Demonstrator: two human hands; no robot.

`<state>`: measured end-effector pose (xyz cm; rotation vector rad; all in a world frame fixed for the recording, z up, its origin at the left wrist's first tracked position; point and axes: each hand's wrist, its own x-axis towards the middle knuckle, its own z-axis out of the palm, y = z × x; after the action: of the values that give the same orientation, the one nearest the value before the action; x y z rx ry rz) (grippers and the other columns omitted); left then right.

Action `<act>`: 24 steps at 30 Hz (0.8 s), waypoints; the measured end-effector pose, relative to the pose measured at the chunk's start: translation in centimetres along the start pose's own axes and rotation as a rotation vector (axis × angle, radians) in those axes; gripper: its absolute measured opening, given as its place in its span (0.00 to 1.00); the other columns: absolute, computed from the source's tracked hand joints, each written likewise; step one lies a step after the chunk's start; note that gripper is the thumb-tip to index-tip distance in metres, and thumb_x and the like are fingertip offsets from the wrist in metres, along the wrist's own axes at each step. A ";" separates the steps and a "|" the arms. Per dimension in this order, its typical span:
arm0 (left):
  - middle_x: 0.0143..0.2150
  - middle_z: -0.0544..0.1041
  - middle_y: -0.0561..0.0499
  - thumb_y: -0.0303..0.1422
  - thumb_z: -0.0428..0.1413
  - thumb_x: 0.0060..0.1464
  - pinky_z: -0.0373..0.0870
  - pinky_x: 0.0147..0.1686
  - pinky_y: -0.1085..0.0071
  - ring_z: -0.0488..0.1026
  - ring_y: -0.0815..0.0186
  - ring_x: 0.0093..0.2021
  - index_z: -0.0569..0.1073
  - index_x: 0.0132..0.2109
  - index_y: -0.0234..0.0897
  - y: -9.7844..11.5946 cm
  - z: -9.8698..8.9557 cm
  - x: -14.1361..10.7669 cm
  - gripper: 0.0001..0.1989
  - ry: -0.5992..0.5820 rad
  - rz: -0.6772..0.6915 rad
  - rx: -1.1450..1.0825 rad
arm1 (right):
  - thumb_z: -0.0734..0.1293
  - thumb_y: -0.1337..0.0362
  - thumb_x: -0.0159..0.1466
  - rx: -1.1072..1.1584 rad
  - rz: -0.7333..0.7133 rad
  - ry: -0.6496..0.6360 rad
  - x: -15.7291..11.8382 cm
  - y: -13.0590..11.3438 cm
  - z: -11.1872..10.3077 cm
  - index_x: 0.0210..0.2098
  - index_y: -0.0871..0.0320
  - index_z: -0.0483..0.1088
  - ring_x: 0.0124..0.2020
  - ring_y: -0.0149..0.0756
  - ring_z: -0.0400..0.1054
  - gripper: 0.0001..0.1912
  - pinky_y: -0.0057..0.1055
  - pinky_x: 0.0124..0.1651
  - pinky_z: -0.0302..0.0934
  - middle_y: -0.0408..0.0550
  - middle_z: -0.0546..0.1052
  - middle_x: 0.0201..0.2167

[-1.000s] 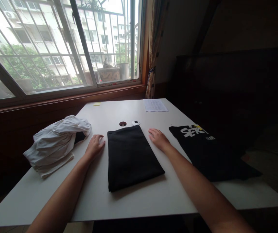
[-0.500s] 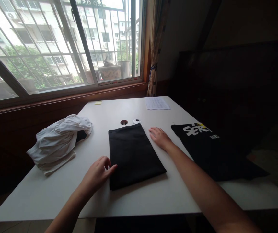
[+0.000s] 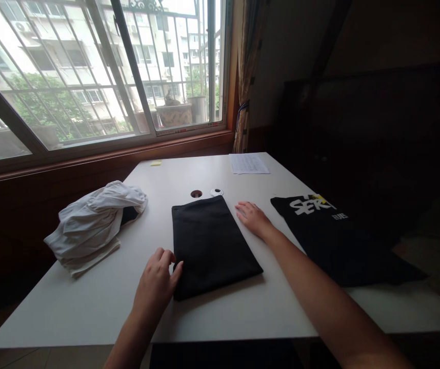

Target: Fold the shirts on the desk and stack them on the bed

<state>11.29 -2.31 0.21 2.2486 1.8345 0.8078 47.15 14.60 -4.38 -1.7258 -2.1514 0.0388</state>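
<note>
A black cloth (image 3: 214, 246), folded into a flat rectangle, lies on the white table (image 3: 100, 307) in front of me. At its left edge is my left hand (image 3: 159, 277), thumb over the cloth's edge and fingers apart, gripping nothing. My right hand (image 3: 253, 218) rests palm down on the table just beyond the cloth's right edge, with its fingers stretched out and nothing held.
Crumpled white clothing (image 3: 93, 225) lies at the left table edge. A black shirt with white lettering (image 3: 331, 241) spreads over the right side. Papers (image 3: 248, 163), a yellow note (image 3: 156, 163), a round hole (image 3: 196, 193) and its white cover (image 3: 216, 192) are farther back.
My left forearm has swung to the right, and the left hand has turned slightly, its thumb shifting a little. My right hand and the black cloth look almost the same.
</note>
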 end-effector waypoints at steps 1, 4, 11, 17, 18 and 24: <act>0.36 0.73 0.47 0.41 0.52 0.62 0.70 0.39 0.59 0.73 0.55 0.37 0.68 0.35 0.44 0.1 0.0 0.1 0.10 0.004 -0.009 0.002 | 0.58 0.58 0.73 0.003 -0.003 0.002 0.0 0.0 0.0 0.63 0.56 0.72 0.67 0.46 0.61 0.24 0.41 0.69 0.54 0.53 0.70 0.67; 0.35 0.73 0.48 0.40 0.51 0.62 0.69 0.36 0.60 0.73 0.57 0.35 0.68 0.32 0.44 0.3 0.1 0.3 0.10 -0.004 -0.039 -0.005 | 0.58 0.58 0.73 0.013 -0.009 0.007 0.0 0.1 0.0 0.62 0.57 0.72 0.66 0.46 0.61 0.24 0.41 0.69 0.54 0.54 0.70 0.66; 0.31 0.74 0.50 0.44 0.52 0.59 0.67 0.34 0.64 0.72 0.59 0.31 0.69 0.29 0.44 -0.3 0.0 0.9 0.13 -0.032 -0.138 -0.200 | 0.58 0.57 0.73 0.013 -0.008 -0.003 0.0 0.0 -0.2 0.63 0.57 0.72 0.66 0.47 0.62 0.24 0.41 0.69 0.54 0.54 0.70 0.66; 0.29 0.76 0.51 0.53 0.53 0.58 0.67 0.31 0.67 0.72 0.60 0.30 0.73 0.33 0.41 -1.3 -0.2 0.8 0.20 -0.145 -0.329 -0.458 | 0.57 0.57 0.73 0.019 0.003 -0.027 -0.1 -0.1 -0.5 0.64 0.57 0.71 0.67 0.47 0.60 0.25 0.42 0.70 0.54 0.54 0.69 0.67; 0.28 0.75 0.51 0.54 0.54 0.57 0.66 0.30 0.67 0.72 0.61 0.29 0.73 0.33 0.41 -1.5 -0.2 0.7 0.20 -0.156 -0.356 -0.496 | 0.58 0.57 0.73 0.020 0.003 -0.027 -0.1 -0.1 -0.5 0.64 0.57 0.71 0.67 0.47 0.60 0.25 0.42 0.70 0.54 0.54 0.69 0.67; 0.29 0.78 0.53 0.55 0.58 0.54 0.65 0.26 0.70 0.72 0.64 0.26 0.71 0.39 0.41 -2.1 0.2 0.4 0.22 -0.126 -0.449 -0.635 | 0.58 0.57 0.73 0.015 0.004 -0.024 -0.1 0.0 -0.4 0.63 0.57 0.71 0.67 0.46 0.60 0.24 0.41 0.70 0.52 0.54 0.69 0.67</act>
<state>9.63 -1.32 -0.74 1.4039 1.6225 0.9554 47.24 14.41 -4.07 -1.7303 -2.1592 0.0768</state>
